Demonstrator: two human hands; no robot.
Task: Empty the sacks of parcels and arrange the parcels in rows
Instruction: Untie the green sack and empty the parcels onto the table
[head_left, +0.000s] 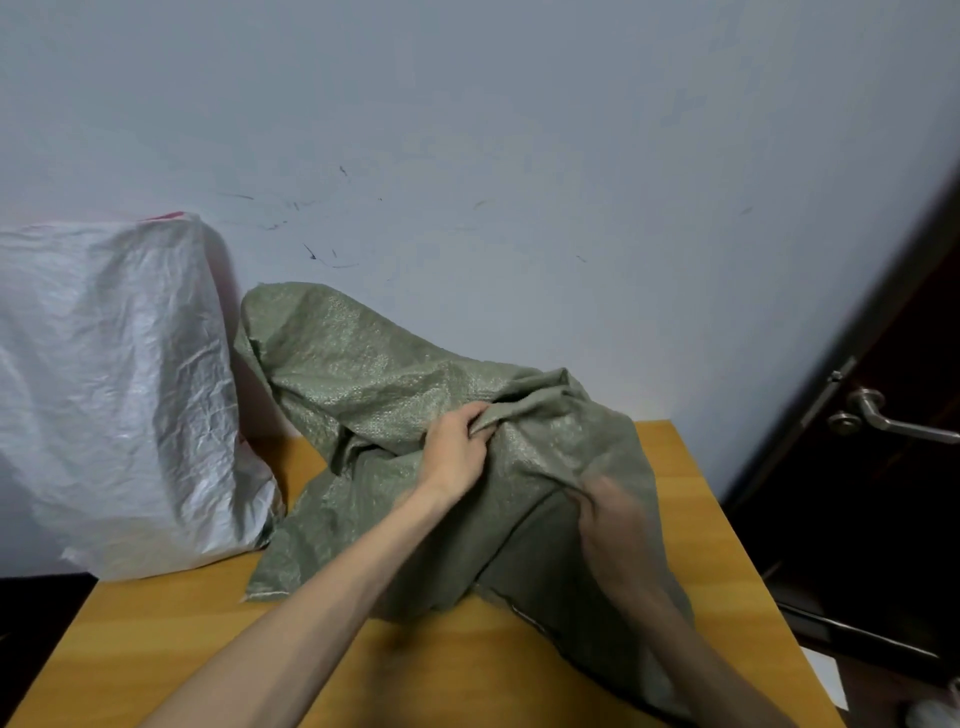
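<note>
Wood table (156, 649); scuffed wall (519, 130) behind; dark door (909, 493) w/ metal handle (901, 427) rt.

The left forearm (332, 597) is bare right to the frame's lower edge, and the left grip (457, 447), a bare hand, shows clear knuckles and a slim wrist. The right forearm (696, 660) is bare as well; the right grip (615, 525), also a bare hand, is blurred, its details unreadable.

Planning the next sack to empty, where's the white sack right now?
Head view: the white sack stands far left on the table against the wall, beside the green sack.
</note>
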